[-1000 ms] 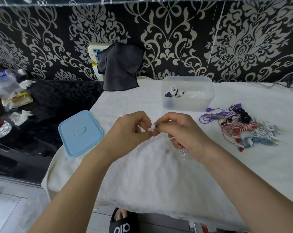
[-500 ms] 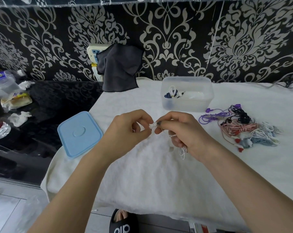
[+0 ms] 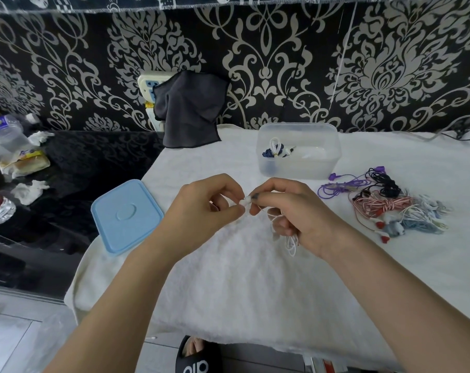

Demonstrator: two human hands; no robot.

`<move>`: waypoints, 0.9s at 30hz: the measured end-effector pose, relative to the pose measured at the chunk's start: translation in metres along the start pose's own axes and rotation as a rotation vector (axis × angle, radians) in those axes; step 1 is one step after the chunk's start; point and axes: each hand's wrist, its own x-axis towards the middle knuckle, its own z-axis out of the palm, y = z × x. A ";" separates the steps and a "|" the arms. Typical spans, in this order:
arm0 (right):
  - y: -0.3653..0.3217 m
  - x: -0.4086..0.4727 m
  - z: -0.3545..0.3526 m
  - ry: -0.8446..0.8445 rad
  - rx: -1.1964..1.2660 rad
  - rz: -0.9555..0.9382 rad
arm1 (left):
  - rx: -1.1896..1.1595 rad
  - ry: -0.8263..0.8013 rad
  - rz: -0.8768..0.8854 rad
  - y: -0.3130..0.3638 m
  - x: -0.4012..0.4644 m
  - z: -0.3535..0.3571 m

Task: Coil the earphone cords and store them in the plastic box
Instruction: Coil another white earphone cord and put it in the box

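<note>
Both hands are above the middle of the white towel [image 3: 228,278] that covers the table. The left hand [image 3: 201,211] has its fingers curled, and its thumb and first finger pinch a small white end piece of the white earphone cord [image 3: 291,242]. The right hand [image 3: 290,211] meets it from the other side; its thumb and first finger pinch the same white piece, and the other fingers are curled around several loops of the cord, which hang out below the palm, just above the towel.

Compared with one second ago, very little is different. The two hands stay at almost the same place and keep the same pinch. The left fingers are a little more closed toward the right fingertips, and the hanging loops look the same. The objects on the table have not moved.

The plastic box [image 3: 298,168] stands open behind the hands, near the wall. Inside it already lie a coiled white cord and a dark blue one. The blue lid [image 3: 126,214] lies flat at the left edge of the towel, apart from the box. To the right of the box waits a loose pile of earphones [image 3: 384,205], purple, black, red-white and grey, partly tangled together. A dark cloth [image 3: 190,111] hangs on the patterned wall behind.
</note>
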 end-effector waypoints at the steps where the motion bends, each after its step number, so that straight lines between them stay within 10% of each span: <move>1: 0.000 0.001 -0.001 -0.019 0.015 0.020 | -0.013 -0.007 -0.005 0.000 0.000 -0.001; 27: -0.005 -0.003 -0.012 -0.309 0.264 0.153 | -0.299 -0.172 -0.017 0.011 -0.003 -0.008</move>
